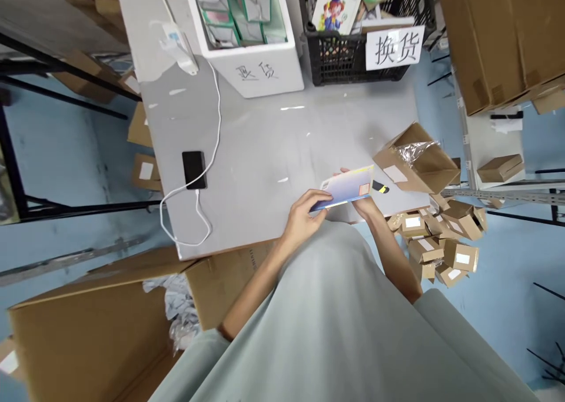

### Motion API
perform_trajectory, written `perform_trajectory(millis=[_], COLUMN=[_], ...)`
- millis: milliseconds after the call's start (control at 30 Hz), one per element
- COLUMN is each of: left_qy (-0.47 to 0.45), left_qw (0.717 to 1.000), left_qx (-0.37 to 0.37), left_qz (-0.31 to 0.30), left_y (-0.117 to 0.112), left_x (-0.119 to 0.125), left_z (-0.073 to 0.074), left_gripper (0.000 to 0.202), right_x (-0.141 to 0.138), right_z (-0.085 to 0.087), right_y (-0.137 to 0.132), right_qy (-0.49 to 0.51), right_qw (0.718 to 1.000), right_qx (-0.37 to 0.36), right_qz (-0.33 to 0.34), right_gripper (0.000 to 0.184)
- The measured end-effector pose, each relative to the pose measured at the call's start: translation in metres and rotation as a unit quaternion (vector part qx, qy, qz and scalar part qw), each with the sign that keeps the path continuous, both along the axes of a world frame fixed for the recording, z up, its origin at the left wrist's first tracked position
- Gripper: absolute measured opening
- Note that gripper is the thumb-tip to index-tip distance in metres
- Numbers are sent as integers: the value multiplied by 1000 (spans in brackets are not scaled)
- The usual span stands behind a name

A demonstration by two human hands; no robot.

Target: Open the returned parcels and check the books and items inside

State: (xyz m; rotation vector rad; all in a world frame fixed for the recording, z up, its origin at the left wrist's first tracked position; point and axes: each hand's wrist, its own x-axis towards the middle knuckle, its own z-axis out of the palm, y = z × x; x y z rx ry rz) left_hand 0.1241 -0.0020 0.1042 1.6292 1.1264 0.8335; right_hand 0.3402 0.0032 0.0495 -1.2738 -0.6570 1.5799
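Observation:
A thin book (348,185) with a pale violet-blue cover, a yellow edge and a small printed square is held near the table's front edge. My left hand (306,211) grips its left end, the thumb and fingers closed on it. Under its right side, my right hand (364,206) supports it; the palm is partly hidden and some fingertips show above the far edge. A small black and yellow tool (380,187), possibly a box cutter, lies just right of the book. An opened cardboard box (404,169) with clear plastic inside sits further right on the grey table (256,149).
A white bin (269,75) of green-edged packs and a black crate (339,57) of books stand at the back. A black device (194,169) with a white cable lies left. Several small boxes (441,243) lie right on the floor; a large carton (88,331) stands front left.

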Motion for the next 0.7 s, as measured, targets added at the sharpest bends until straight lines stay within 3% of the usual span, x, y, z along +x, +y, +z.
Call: perform_trajectory(millis=[100, 233, 333, 400, 533, 633, 700], left_qy=[-51, -100, -111, -103, -125, -174, -193], left_qw=[995, 979, 976, 973, 964, 969, 971], left_qx=[-74, -152, -172, -203, -229, -174, -138], left_qz=[51, 89, 75, 27, -47, -22, 16], left_y=[19, 55, 86, 108, 159, 216, 264], left_x=[14, 35, 50, 58, 78, 102, 118], left_z=[-4, -11, -11, -7, 3, 15, 26], left_gripper=[21, 42, 59, 76, 104, 108, 100], right_x=[11, 33, 53, 69, 104, 125, 135], right_z=[1, 10, 19, 27, 45, 61, 75], right_y=[6, 12, 26, 43, 97, 155, 201], right_qy=[-42, -54, -24, -20, -37, -52, -48], right_qw=[999, 998, 1000, 1000, 998, 993, 988], right_qx=[14, 18, -1, -4, 39, 86, 121], right_qz=[-22, -38, -16, -4, -31, -59, -81], right_gripper=[61, 62, 68, 73, 76, 74, 70])
